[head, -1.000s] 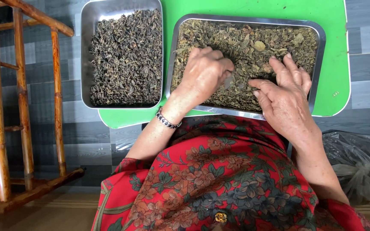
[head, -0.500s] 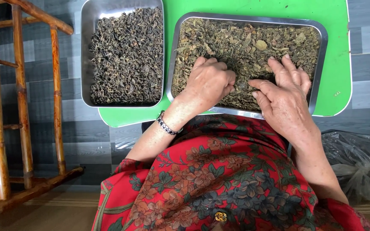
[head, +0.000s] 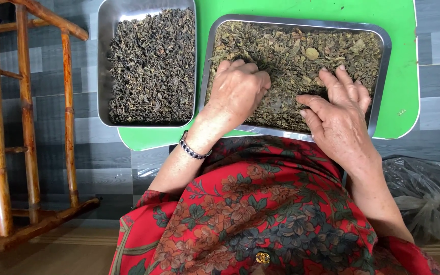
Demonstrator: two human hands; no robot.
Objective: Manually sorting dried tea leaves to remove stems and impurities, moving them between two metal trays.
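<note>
The left hand [head: 238,91] has slid down and to the left across the wide rectangular steel tray of mixed greenish-brown dried leaves [head: 378,102] since a second ago, from the tray's upper middle toward its lower left, and its fingers have curled further under. It now lies knuckles-up, loosely cupped over the leaves, as if raking a small pinch together; whether anything is actually caught beneath the fingers cannot be seen. The right hand [head: 339,114] has hardly shifted: it rests flat and open, fingers spread, on the leaves at the tray's lower right, gripping nothing. Between the two hands a patch of bare metal shows through, so the leaves there appear thinned out. This tray sits in the upper centre of the frame on a bright green plastic tabletop [head: 403,61]. To its left, in the upper left, a smaller steel tray of darker, tightly curled dried leaves [head: 103,61] stands untouched. A bamboo chair frame [head: 26,127] fills the left edge, and a crumpled dark plastic bag [head: 426,196] lies at the lower right.
</note>
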